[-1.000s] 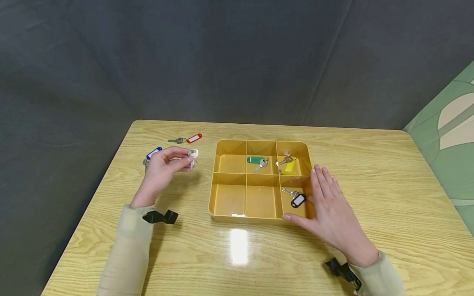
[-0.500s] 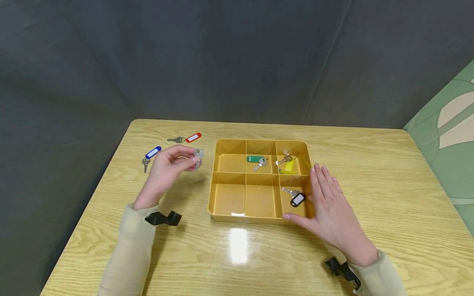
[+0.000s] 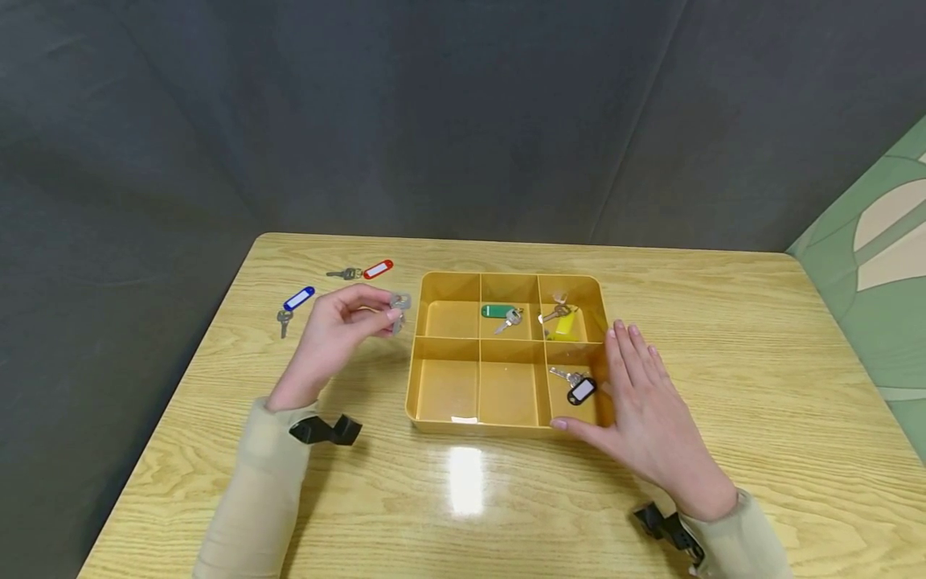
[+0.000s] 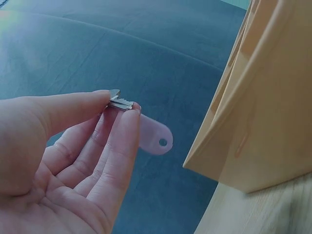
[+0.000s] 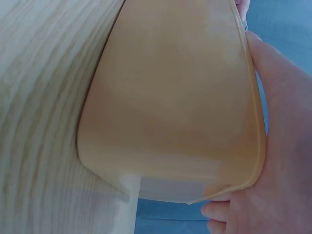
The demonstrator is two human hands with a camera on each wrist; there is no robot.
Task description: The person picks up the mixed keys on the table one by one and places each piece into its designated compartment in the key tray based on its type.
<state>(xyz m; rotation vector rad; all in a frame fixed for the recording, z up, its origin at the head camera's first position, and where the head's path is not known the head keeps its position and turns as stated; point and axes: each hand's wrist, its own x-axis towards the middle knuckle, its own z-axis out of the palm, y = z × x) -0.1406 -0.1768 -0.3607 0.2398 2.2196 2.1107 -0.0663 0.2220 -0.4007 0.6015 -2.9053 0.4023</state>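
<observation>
My left hand [image 3: 340,330] pinches a key [image 4: 120,103] with a pale key tag [image 4: 155,135] between thumb and fingertips, just left of the yellow divided box [image 3: 444,428]. Part of the key is hidden by the fingers. My right hand [image 3: 647,418] rests along the box's right side, fingers straight and thumb at the front rim. Inside the box, a green-tagged key [image 3: 499,312] lies in the back middle compartment. A yellow-tagged key [image 3: 564,323] is in the back right one, a black-tagged key [image 3: 581,391] in the front right.
On the wooden table [image 3: 463,515], left of the box, lie a red-tagged key [image 3: 378,269] toward the back and a blue-tagged key [image 3: 299,298] nearer the left edge. A dark padded wall [image 3: 463,121] stands behind the table.
My left hand has moved right with the pale-tagged key, closer to the box's left rim. The blue-tagged key, partly covered before, shows fully. The right hand has stayed put.
</observation>
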